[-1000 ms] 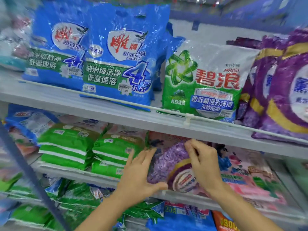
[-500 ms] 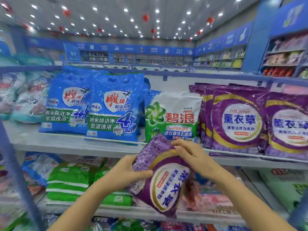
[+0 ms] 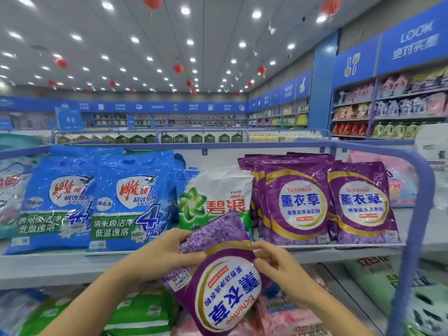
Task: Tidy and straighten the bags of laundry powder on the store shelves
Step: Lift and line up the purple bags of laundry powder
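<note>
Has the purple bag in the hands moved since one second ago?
Yes. The purple bag rose: it lay below the upper shelf's front edge, and now it overlaps that edge.

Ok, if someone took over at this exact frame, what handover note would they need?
Left hand and right hand: both grip one purple bag, held upside down in front of the top shelf.
Matching purple bags stand upright on that shelf, right of the green-and-white bag; blue bags stand at its left.
Done: those rows look tidy.
Left: probably turn the held bag upright and set it with its matches.
</note>
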The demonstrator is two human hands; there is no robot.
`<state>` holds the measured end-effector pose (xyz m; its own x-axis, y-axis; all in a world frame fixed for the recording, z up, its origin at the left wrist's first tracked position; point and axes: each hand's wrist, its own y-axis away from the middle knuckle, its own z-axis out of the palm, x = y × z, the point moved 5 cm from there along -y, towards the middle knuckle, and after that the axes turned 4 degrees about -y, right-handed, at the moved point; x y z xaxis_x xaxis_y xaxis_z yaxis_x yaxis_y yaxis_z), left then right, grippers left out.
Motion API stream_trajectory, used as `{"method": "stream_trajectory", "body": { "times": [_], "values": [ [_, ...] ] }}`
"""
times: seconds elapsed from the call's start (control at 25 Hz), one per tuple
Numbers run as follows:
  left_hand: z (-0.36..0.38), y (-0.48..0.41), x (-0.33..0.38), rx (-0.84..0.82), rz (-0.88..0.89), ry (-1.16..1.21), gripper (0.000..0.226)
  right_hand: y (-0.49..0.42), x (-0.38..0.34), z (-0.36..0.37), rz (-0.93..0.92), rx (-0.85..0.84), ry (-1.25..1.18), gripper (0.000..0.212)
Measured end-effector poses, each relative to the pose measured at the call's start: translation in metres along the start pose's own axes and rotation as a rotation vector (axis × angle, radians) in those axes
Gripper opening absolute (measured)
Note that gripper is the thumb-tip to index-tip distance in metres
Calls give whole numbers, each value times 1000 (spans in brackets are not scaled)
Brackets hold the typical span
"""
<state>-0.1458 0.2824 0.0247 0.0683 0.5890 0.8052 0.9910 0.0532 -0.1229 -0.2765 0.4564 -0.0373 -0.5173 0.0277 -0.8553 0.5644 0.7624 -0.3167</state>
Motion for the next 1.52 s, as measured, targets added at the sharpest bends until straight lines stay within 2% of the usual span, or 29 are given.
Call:
{"method": "stream_trajectory", "body": {
  "times": [0.04,0.08,0.2,0.36,0.4,0.52,0.56,0.64,0.72,0.76,0.84,0.92,0.96,1.08,1.2,1.24,1.32,1.36,1.44,1.48,1.52],
  "values": [
    [-2,-1,4,24,-3,21,14,6,9,-2,13,-58,9,38],
    [-5,-4,6,32,6,38,7,11,16,-5,16,-66,19,42],
    [-8,-10,16,3,27,27,10,16,25,-18,24,64,-71,18],
    [-7,-21,19,-33,101,57,50,17,29,-30,67,241,-208,9],
    [-7,-23,18,-16,114,68,57,19,31,-30,77,273,-259,17],
    [-13,-26,12,86,114,174,51,27,58,-21,141,371,-524,87],
    [-18,-26,9,148,110,231,51,29,68,-11,186,357,-665,104],
    [-24,-24,4,264,117,337,72,27,72,14,257,236,-895,113],
    [-23,-22,-3,361,116,428,91,18,53,22,232,160,-961,101],
    [-21,-22,-10,402,106,480,95,12,41,18,201,176,-934,91],
    [-12,-22,-27,464,57,585,92,1,16,-3,178,295,-714,64],
    [4,-24,-44,464,-21,751,67,-10,-12,-29,141,344,-454,34],
    [15,-26,-50,434,-49,862,55,-14,-26,-40,106,335,-348,29],
    [44,-26,-59,330,-65,1111,45,-25,-66,-68,-36,295,-49,48],
    [50,-30,-69,350,-42,1189,60,-37,-103,-92,-99,212,191,42],
    [53,-33,-73,361,-57,1191,58,-41,-112,-99,-87,171,270,45],
    [63,-38,-72,361,-89,1186,33,-46,-128,-110,-64,106,423,49],
    [70,-39,-68,342,-109,1167,30,-47,-137,-114,-60,84,504,43],
    [85,-41,-62,268,-131,1144,55,-50,-152,-118,-71,39,710,30],
    [92,-42,-63,231,-156,1139,65,-52,-161,-118,-97,21,829,32],
    [98,-42,-61,194,-181,1144,66,-54,-169,-116,-117,4,945,33]
  ]
}}
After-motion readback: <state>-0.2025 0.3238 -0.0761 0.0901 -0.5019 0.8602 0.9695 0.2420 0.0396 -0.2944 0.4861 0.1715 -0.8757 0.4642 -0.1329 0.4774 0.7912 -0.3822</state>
